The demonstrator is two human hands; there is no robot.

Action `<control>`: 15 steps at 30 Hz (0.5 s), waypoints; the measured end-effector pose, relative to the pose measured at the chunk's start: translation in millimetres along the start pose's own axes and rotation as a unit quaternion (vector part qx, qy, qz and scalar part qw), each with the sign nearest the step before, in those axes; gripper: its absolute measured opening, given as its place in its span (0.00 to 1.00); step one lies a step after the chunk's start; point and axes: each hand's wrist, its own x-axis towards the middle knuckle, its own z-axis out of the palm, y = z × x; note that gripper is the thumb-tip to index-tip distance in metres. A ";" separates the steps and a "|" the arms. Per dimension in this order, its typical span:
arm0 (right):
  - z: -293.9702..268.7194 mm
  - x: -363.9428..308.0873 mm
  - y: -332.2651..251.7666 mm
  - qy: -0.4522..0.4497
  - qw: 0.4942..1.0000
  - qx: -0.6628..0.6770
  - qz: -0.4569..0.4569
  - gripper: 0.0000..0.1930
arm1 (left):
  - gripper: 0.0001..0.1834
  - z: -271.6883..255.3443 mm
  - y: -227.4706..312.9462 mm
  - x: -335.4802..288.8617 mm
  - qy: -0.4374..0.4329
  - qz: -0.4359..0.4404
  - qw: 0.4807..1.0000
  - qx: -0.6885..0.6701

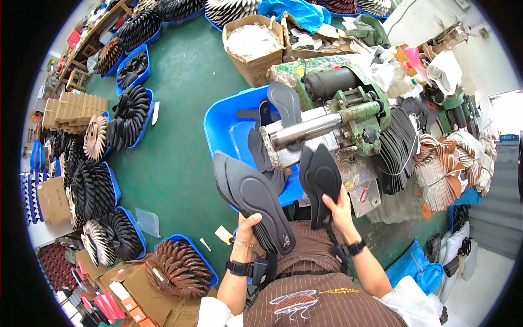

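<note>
A stack of black shoe insoles [255, 197] is in my left hand [247, 229], the thumb pressed on the upper face near the heel end. My right hand [340, 211] grips a smaller bunch of black insoles [322, 173], its thumb lying across them. Both bunches are raised in front of my apron, side by side and apart. Just beyond them stands a blue tub [218, 117] with loose dark insoles inside. A green machine with a shiny steel roller [308, 129] reaches over the tub's right side, and one grey insole [285, 103] lies at it.
Bundled black insoles [397, 150] and tan-and-white insole bundles [440, 182] sit right of the machine. A cardboard box [253, 57] stands beyond the tub. Several blue tubs of insoles, such as the brown ones [182, 270], line the green floor [174, 152] at left.
</note>
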 end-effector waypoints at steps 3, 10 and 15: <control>10.2 49.8 -28.2 -0.034 0.998 0.052 0.010 0.22 | 0.40 -1.4 -2.2 1.9 0.002 -0.016 1.000 0.014; 23.7 2.4 -42.7 -0.073 0.966 0.155 0.196 0.13 | 0.40 -5.8 -11.5 4.5 -0.029 -0.002 0.999 0.039; 50.3 44.9 -62.0 -0.071 0.972 0.134 0.178 0.13 | 0.42 10.3 -11.1 0.8 -0.029 -0.030 0.997 0.061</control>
